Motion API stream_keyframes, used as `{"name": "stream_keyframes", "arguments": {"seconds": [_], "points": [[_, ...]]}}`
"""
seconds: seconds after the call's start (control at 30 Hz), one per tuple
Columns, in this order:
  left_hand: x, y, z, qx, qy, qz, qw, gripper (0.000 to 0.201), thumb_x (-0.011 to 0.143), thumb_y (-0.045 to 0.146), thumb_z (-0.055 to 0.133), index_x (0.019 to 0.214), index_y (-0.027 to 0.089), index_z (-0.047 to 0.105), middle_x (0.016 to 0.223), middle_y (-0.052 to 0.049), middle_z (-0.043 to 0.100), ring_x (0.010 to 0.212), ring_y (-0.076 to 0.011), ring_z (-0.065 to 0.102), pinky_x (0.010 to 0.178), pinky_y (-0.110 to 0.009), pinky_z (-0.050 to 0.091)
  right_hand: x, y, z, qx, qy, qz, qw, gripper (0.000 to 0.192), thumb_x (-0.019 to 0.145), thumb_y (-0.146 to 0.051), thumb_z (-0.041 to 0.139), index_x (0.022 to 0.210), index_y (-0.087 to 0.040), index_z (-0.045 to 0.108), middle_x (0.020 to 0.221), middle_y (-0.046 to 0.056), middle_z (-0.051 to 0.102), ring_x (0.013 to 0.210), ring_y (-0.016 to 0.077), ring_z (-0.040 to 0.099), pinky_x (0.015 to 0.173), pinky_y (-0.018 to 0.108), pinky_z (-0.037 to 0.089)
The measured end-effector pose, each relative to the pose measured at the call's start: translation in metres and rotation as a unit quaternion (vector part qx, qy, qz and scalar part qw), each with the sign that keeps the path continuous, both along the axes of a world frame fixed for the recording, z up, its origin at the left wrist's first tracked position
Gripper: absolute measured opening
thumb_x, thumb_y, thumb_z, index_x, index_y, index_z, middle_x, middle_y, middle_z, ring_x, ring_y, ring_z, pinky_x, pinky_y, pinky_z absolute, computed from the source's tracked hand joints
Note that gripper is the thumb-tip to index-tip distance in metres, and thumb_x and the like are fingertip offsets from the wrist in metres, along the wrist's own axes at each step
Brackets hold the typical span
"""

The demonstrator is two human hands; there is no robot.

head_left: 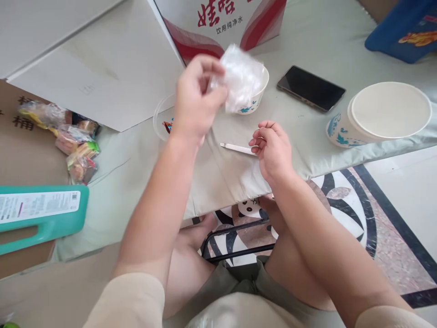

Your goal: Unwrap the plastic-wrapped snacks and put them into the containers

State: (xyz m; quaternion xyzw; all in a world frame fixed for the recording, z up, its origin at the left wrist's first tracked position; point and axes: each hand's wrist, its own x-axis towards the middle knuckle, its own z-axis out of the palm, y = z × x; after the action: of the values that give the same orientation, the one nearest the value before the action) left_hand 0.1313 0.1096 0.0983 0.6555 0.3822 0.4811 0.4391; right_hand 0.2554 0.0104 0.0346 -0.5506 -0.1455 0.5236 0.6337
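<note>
Left hand: the left hand (200, 100) is raised in the upper middle of the frame, its fingers pinched closed on a crumpled clear plastic wrapper (241, 77).
Plastic wrapper: it is held in the air just in front of a small paper bowl (255, 98) and hides most of that bowl's opening; whether it touches the bowl cannot be told.
Right hand: the right hand (273, 148) sits in the middle of the frame with its fingers curled loosely; its fingertips are at the end of a thin white stick (237, 148) that lies flat on the desk (307, 41). Whether the fingers actually grip the stick cannot be told.
Small paper bowl: white with a blue pattern, upright on the desk, upper middle of the frame.
Clear lid: a round clear lid (160, 118) lies on the desk left of the bowl, partly behind the left wrist, with a small red packet (167, 126) at its edge.
Phone: a dark phone (310, 88) lies flat, screen up, right of the bowl.
Large paper tub: a large paper tub (382, 114) with a white lid on it, lying tilted at the right edge of the desk.
Box: a red and white carton (225, 23) with printed characters stands at the top of the frame behind the bowl.
Snack packets: a heap of wrapped snacks (73, 141) at the left.
Green jug: a teal jug (43, 214) with a white label at the lower left.
</note>
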Motion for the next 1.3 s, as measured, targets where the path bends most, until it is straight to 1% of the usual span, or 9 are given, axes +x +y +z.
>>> {"name": "stream_keyframes", "arguments": {"seconds": [0.13,0.2,0.27,0.37,0.6,0.73,0.87,1.1,1.3], "points": [[0.051,0.07,0.011,-0.02,0.213,-0.011,0.977,0.038,0.085,-0.006,0.046,0.119,-0.003,0.063,0.074,0.007,0.05,0.063,-0.0014,0.05,0.073,-0.015,0.037,0.007,0.002,0.002,0.005,0.027,-0.012,1.0,0.011,0.079,-0.017,0.052,0.088,-0.023,0.053,0.07,-0.007,0.056,0.055,0.0066,0.055,0.051,0.02,0.037],[0.062,0.088,0.006,0.009,0.343,-0.043,0.938,0.028,0.081,-0.006,0.057,0.103,0.0,0.073,0.067,0.007,0.049,0.062,-0.0043,0.045,0.063,-0.01,0.027,0.009,0.001,0.002,0.011,0.022,-0.01,1.0,0.009,0.08,-0.018,0.052,0.088,-0.023,0.053,0.069,-0.007,0.056,0.054,0.0061,0.054,0.051,0.02,0.037],[0.068,0.095,0.0,0.027,0.413,-0.084,0.906,0.016,0.069,-0.009,0.072,0.076,0.005,0.075,0.064,0.007,0.046,0.061,-0.006,0.035,0.057,-0.013,0.018,0.011,0.001,0.003,0.029,0.008,0.0,1.0,0.007,0.082,-0.02,0.054,0.088,-0.023,0.054,0.067,-0.007,0.056,0.053,0.0058,0.054,0.052,0.02,0.038],[0.071,0.094,-0.003,0.059,0.453,-0.12,0.882,0.028,0.055,-0.015,0.081,0.055,0.009,0.068,0.07,0.006,0.038,0.064,-0.0074,0.025,0.053,-0.016,0.011,0.012,0.0,0.004,0.037,0.006,0.013,0.999,0.005,0.083,-0.022,0.055,0.088,-0.023,0.054,0.067,-0.008,0.056,0.054,0.0058,0.054,0.053,0.02,0.039],[0.083,0.09,0.001,-0.045,0.613,-0.199,0.763,0.016,0.071,-0.002,0.076,0.074,0.013,0.076,0.06,0.005,0.06,0.054,-0.0089,0.045,0.041,-0.013,0.022,0.007,0.0,0.003,0.027,0.029,0.019,0.999,0.005,0.083,-0.022,0.054,0.087,-0.023,0.052,0.066,-0.007,0.053,0.053,0.0059,0.05,0.052,0.02,0.036],[0.098,0.091,0.0,-0.093,0.679,-0.196,0.702,0.013,0.078,-0.001,0.071,0.08,0.011,0.077,0.062,0.001,0.063,0.068,-0.0132,0.062,0.074,-0.024,0.055,0.006,0.002,0.004,0.022,0.032,0.012,0.999,0.003,0.083,-0.023,0.053,0.086,-0.023,0.052,0.066,-0.007,0.053,0.052,0.0057,0.049,0.052,0.02,0.035],[0.111,0.087,0.001,-0.081,0.724,-0.201,0.654,0.017,0.073,-0.007,0.066,0.073,0.008,0.072,0.076,-0.006,0.068,0.106,-0.0285,0.068,0.11,-0.06,0.045,0.009,0.006,0.005,0.015,0.035,-0.002,0.999,0.005,0.082,-0.022,0.054,0.086,-0.023,0.052,0.066,-0.007,0.051,0.051,0.0058,0.047,0.052,0.02,0.034],[0.109,0.074,0.001,-0.082,0.733,-0.186,0.649,0.036,0.06,-0.012,0.066,0.089,0.008,0.074,0.115,-0.016,0.073,0.129,-0.0381,0.061,0.118,-0.061,0.038,0.007,0.009,0.005,0.018,0.044,0.001,0.999,0.004,0.082,-0.023,0.054,0.085,-0.023,0.051,0.065,-0.007,0.051,0.052,0.0062,0.046,0.052,0.019,0.036],[0.116,0.086,-0.001,-0.17,0.692,-0.058,0.699,0.032,0.057,-0.019,0.073,0.065,0.012,0.07,0.089,-0.006,0.073,0.13,-0.0246,0.059,0.125,-0.044,0.034,0.004,0.007,0.003,0.025,0.041,0.011,0.999,0.006,0.082,-0.024,0.055,0.086,-0.023,0.051,0.067,-0.007,0.049,0.051,0.0054,0.046,0.051,0.02,0.035]]}}
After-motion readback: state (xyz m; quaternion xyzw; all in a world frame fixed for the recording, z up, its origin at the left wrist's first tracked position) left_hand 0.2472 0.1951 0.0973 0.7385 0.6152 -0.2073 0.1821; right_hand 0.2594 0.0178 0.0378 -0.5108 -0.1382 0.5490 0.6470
